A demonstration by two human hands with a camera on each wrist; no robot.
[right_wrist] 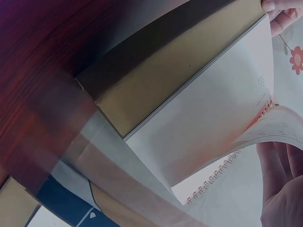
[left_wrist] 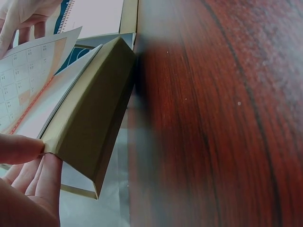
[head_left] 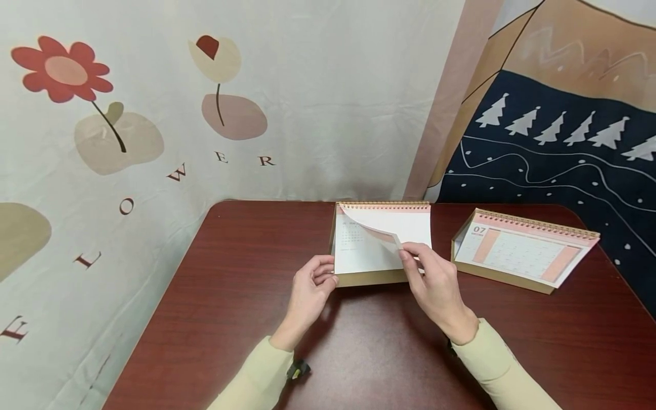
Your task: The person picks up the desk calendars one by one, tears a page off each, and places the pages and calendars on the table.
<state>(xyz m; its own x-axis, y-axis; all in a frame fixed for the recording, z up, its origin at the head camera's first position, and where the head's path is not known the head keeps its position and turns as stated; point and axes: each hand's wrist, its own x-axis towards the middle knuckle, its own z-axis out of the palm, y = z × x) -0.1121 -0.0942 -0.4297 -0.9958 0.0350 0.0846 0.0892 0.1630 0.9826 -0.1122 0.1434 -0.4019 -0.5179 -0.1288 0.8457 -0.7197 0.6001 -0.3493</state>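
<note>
A spiral-bound desk calendar (head_left: 359, 262) stands tent-like on its tan cardboard base near the far side of the table. My left hand (head_left: 311, 285) holds its lower left corner, with the thumb above and fingers beneath the cardboard (left_wrist: 90, 104). With thumb and fingers, my right hand (head_left: 438, 282) pinches the edge of a lifted page (head_left: 400, 225). That page curls up from the spiral (right_wrist: 213, 176), a month grid printed on one side. Below it lies a mostly white page with small print at the left.
A second desk calendar (head_left: 528, 250) showing 07 stands to the right, at an angle. Both calendars are on a dark red wood-grain table (head_left: 230, 250). Printed curtains (head_left: 318, 114) hang close behind its far edge.
</note>
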